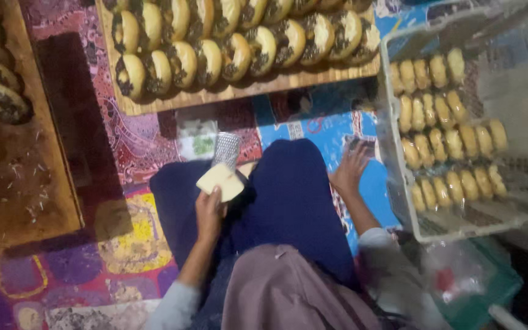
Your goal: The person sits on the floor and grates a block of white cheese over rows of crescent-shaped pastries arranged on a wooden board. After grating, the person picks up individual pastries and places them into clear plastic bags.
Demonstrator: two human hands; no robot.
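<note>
**Seated worker among boards of filled buns**

Below, we sit on a patterned floor mat [123,244], knees in dark blue. Ahead lies a wooden board [227,91] bearing rows of buns [233,55] with dark filling; a second board [13,195] lies at left. At right stands a pale plastic crate [398,177] holding small golden pastries [447,140]. Our left hand [208,214] grips a pale cheese block [220,181] just beside a metal grater [226,150]. Our right hand [349,168] rests open, fingers spread, on the mat.
</note>
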